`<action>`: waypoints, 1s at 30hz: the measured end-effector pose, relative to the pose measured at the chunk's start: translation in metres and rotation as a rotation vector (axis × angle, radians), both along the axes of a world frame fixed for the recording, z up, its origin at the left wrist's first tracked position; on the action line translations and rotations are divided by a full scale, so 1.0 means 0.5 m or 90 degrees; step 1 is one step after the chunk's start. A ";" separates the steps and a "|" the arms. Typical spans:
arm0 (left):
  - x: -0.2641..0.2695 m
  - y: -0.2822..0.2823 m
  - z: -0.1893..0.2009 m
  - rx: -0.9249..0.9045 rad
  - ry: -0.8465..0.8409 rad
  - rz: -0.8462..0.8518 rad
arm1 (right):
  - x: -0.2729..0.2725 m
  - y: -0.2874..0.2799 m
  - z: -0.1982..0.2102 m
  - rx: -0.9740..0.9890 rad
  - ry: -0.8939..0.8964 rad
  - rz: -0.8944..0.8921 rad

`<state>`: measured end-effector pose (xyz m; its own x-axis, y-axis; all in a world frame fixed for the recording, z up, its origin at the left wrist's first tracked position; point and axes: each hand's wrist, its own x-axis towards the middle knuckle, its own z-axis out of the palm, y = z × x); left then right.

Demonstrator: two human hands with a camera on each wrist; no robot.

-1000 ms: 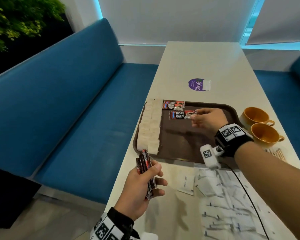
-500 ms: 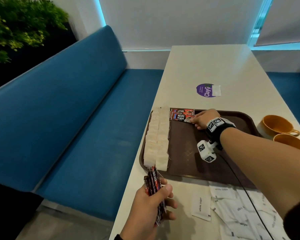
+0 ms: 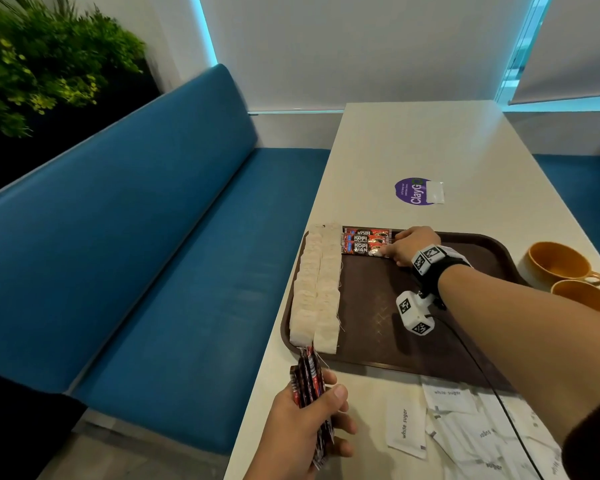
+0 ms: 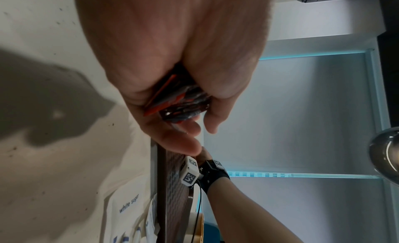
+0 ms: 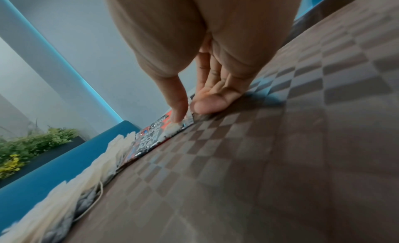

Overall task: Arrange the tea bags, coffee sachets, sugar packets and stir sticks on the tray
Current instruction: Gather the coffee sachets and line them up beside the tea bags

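A brown tray [image 3: 395,334] lies on the white table. Two columns of tea bags [image 3: 317,289] fill its left side. Three red-and-black coffee sachets [image 3: 362,242] lie side by side at its far edge, next to the tea bags. My right hand [image 3: 387,249] pinches the right end of the nearest sachet [image 5: 151,139], which lies flat on the tray [image 5: 280,144]; the thumb is on top. My left hand [image 3: 326,400] grips a bundle of coffee sachets [image 3: 309,379] upright over the table's left edge, just in front of the tray. The bundle [image 4: 181,101] sits between thumb and fingers.
Loose white sugar packets [image 3: 465,431] are scattered on the table in front of the tray. Two orange cups [image 3: 558,263] stand to the tray's right. A purple sticker [image 3: 413,191] is beyond the tray. A blue bench [image 3: 153,254] runs along the left.
My right hand moved the sachet it held toward the tray's far edge and set it down against the other sachets. The left hand kept its bundle in about the same place.
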<state>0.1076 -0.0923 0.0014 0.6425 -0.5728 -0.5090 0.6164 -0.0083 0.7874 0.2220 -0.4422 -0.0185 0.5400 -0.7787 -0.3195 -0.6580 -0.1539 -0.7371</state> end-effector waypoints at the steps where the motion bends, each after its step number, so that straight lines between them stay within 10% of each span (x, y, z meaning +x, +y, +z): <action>1: -0.001 -0.001 -0.001 0.000 0.002 -0.002 | 0.000 -0.001 -0.002 -0.001 0.000 0.001; 20: -0.008 -0.003 -0.007 -0.004 0.009 0.004 | -0.017 0.000 -0.006 0.037 -0.043 0.026; 30: -0.042 0.021 0.031 -0.113 0.011 0.011 | -0.177 0.075 0.174 0.029 -0.175 0.131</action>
